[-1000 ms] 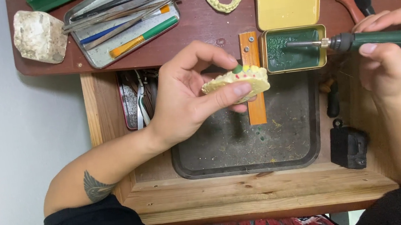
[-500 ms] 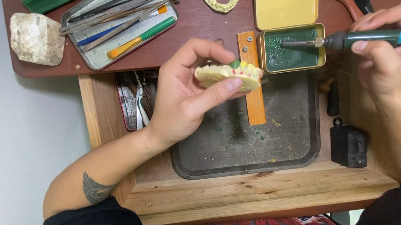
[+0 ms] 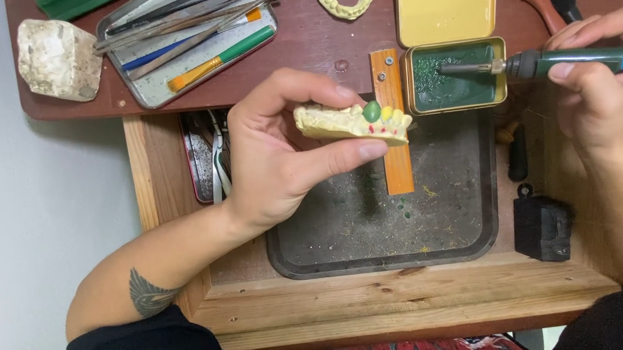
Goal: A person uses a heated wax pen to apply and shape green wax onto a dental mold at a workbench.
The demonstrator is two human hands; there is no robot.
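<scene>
my left hand (image 3: 279, 163) grips the dental cast (image 3: 352, 122) just left of the green wax tin (image 3: 458, 86); right hand (image 3: 602, 87) clasps the wax tool (image 3: 549, 62), tip over the tin. step: loading wax, i think. next needs steady tip onto the cast w/o drips.

- One head view only, so nothing is being shared with a second view.
- Camera is looking almost straight down from above the workbench (image 3: 388, 299), facing away from the wearer.
- Sitting close: forearms are entering from the bottom corners, left hand (image 3: 278, 159) centre, right hand (image 3: 602, 87) at right edge.
- Bench top is filling the upper frame.
</scene>
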